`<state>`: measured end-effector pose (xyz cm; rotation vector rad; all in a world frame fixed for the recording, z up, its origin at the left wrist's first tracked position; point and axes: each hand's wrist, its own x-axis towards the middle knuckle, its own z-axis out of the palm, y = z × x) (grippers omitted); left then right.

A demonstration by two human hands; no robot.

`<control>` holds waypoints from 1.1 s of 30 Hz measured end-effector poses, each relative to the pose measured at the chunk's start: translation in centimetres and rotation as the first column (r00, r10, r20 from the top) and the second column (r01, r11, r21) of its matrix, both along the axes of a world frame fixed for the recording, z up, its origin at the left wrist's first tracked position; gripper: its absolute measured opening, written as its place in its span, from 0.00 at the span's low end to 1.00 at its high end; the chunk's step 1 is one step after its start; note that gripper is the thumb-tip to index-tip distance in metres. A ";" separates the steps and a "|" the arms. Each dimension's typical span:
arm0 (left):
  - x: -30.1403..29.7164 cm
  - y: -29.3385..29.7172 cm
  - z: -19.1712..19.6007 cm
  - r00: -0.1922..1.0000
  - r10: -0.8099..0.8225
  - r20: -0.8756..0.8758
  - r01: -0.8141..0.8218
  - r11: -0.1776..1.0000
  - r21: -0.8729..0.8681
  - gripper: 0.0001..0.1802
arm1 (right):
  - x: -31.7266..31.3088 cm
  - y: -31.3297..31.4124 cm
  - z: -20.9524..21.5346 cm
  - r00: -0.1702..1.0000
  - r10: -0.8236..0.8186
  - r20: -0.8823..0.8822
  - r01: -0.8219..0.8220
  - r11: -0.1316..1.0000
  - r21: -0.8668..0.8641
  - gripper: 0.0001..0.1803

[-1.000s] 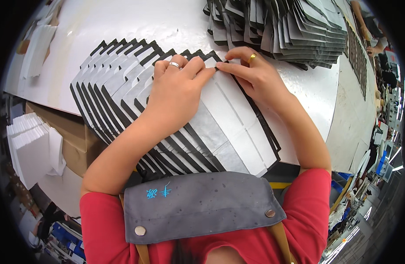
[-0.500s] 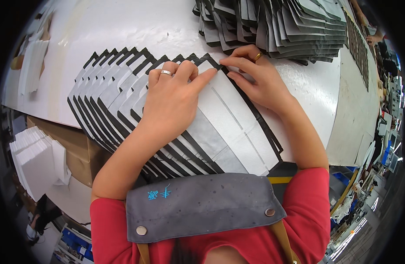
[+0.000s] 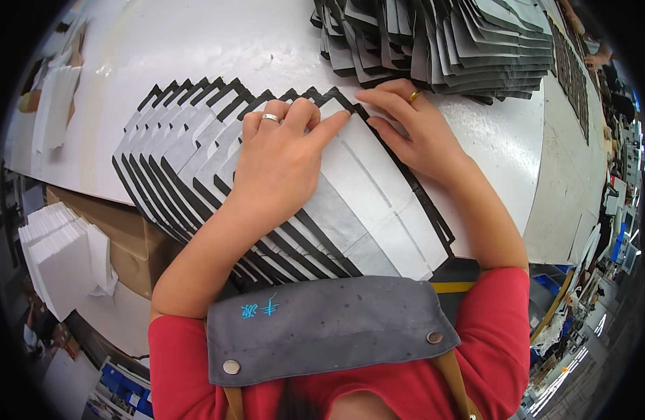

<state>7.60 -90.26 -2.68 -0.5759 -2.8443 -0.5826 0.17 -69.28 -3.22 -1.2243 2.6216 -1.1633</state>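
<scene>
Fanned out in overlapping rows lie several white-and-grey fabric panels with black edging [image 3: 378,203]. My left hand [image 3: 280,154] rests on the top panel, its index finger stretched to the far right corner and the other fingers bent. Beside that corner is my right hand [image 3: 413,129], thumb and index finger apart, with the black edge strip [image 3: 399,162] next to its fingertips. Nothing visible is held between the right fingers. The left palm hides part of the panels beneath it.
A tall pile of similar black-edged grey panels [image 3: 469,56] stands at the back right of the white table [image 3: 196,42]. At left, a stack of white sheets [image 3: 67,259] stands by a cardboard box [image 3: 144,238]. More white pieces [image 3: 56,105] lie on the far left.
The right fingertips have drawn slightly back from the panel's corner, uncovering more black edge. My left hand stays on the top panel. The whole view has shifted a little.
</scene>
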 end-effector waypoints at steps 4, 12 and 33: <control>0.0 0.1 0.0 1.000 0.008 -0.010 -0.008 1.000 -0.013 0.28 | -0.2 0.3 -0.1 0.985 0.079 -0.155 -0.069 0.995 0.066 0.14; 0.0 -0.6 0.4 0.997 -0.013 0.080 0.000 0.989 0.151 0.21 | -0.1 -0.3 1.2 0.996 0.037 0.082 -0.033 0.998 -0.056 0.14; -0.2 -1.4 -0.2 0.990 0.124 0.062 -0.136 0.960 0.244 0.15 | -2.8 -3.4 2.1 0.955 0.138 0.261 -0.165 0.983 0.085 0.09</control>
